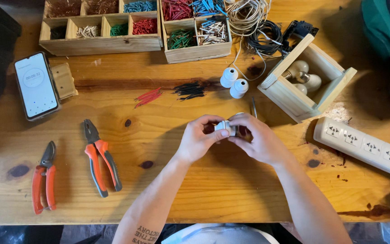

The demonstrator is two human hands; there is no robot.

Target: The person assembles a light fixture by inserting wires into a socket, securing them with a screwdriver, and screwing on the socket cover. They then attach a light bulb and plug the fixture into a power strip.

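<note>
Two hands meet mid-counter (231,190): your left hand (198,138) and right hand (256,138) both pinch closed on the small white socket (225,127), held between them above the wood, equally near; axis unclear.

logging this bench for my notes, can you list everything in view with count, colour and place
lamp socket in hand: 1, white, table centre, held by both hands
spare lamp sockets: 2, white, behind the hands
cut wire bundles: 2, red and black, centre back
compartment trays: 2, wood, back edge, holding coloured wire pieces
wire coils: 2, beige and black, back right
bulb box: 1, wood, right, holding pale bulbs
power strip: 1, white, right edge
pliers: 1, orange and grey, left
cutters: 1, red, far left
phone: 1, screen lit, left back
left hand: grip on the socket
right hand: grip on the socket
</note>
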